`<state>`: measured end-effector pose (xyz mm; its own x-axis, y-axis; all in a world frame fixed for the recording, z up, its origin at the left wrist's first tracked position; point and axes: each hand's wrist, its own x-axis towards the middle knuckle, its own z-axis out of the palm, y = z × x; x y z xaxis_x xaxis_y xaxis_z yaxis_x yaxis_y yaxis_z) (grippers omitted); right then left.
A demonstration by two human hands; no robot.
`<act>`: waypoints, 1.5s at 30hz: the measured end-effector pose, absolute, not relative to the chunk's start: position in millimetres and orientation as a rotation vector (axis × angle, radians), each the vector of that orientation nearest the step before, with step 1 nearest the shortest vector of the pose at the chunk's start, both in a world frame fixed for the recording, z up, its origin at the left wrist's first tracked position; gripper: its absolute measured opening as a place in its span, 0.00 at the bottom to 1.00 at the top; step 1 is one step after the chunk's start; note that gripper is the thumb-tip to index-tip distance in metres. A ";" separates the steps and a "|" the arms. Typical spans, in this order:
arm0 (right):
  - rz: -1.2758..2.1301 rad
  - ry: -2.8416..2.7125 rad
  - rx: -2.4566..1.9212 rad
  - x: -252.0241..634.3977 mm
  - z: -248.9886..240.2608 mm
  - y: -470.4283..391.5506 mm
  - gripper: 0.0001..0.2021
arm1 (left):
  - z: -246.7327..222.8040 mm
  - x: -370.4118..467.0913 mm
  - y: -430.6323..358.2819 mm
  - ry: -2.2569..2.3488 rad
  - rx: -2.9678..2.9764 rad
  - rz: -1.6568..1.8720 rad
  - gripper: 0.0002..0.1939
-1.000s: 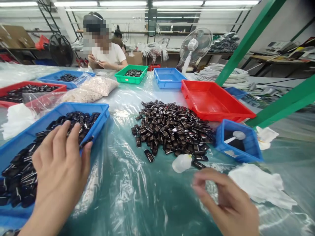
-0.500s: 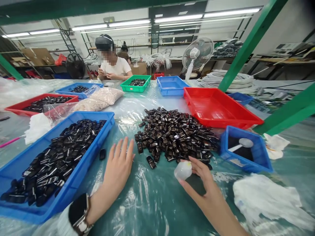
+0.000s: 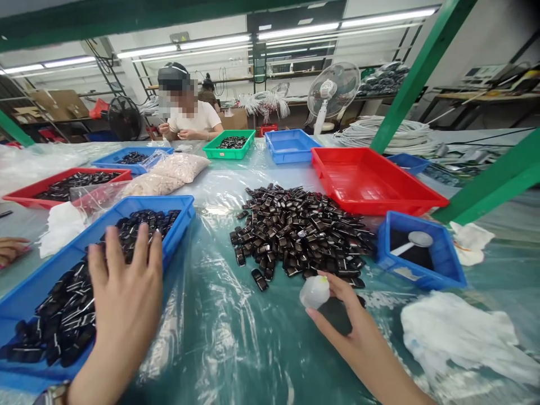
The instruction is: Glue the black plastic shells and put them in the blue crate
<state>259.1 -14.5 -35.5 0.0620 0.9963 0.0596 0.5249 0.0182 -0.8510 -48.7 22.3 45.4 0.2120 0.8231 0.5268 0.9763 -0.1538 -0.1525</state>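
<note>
My left hand (image 3: pixel 129 287) is over the blue tray (image 3: pixel 177 239) of small black plastic pieces (image 3: pixel 63 301), palm down and fingers spread. Whether its fingertips touch the pieces is hidden. My right hand (image 3: pixel 348 312) pinches a small, rounded, whitish translucent object (image 3: pixel 315 292) with a yellow spot, between thumb and fingers. It hovers at the near edge of a heap of glossy black-brown pieces (image 3: pixel 299 230) on the table. One such piece (image 3: pixel 259 279) lies slightly apart at the heap's front left.
A small blue bin (image 3: pixel 441 275) with a white scoop (image 3: pixel 415 244) stands right, behind a crumpled white cloth (image 3: pixel 455 332). A red tray (image 3: pixel 371 180) sits beyond the heap. Another person's hand (image 3: pixel 12 250) shows at the left edge; a co-worker (image 3: pixel 189 118) sits opposite.
My left hand has moved left from the table onto the blue tray. The loose black piece beside that tray no longer shows there. Another person's hand has appeared at the left edge.
</note>
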 end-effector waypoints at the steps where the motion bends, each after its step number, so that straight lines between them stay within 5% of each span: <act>1: 0.809 -1.567 -1.601 258.6 -34.4 -14.8 0.25 | 45.3 -48.0 22.2 -1.652 -2.000 -0.425 0.25; 6: 0.789 -1.566 -1.596 255.1 -27.4 -15.4 0.22 | 4.9 -18.6 30.3 -1.399 -2.473 -0.280 0.37; 17: 0.775 -1.642 -1.631 258.2 -23.5 -12.4 0.17 | -10.6 -3.7 56.1 -1.424 -2.831 -0.575 0.13; 45: 0.972 -1.571 -1.556 244.6 -16.0 -39.4 0.15 | 1.7 3.7 8.2 -2.068 -3.464 -0.926 0.13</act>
<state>244.6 -39.4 -16.0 -0.0223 0.9995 -0.0210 0.4648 -0.0082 -0.8854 3.7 8.2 1.7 0.5381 0.8327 -0.1309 0.4566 -0.1574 0.8757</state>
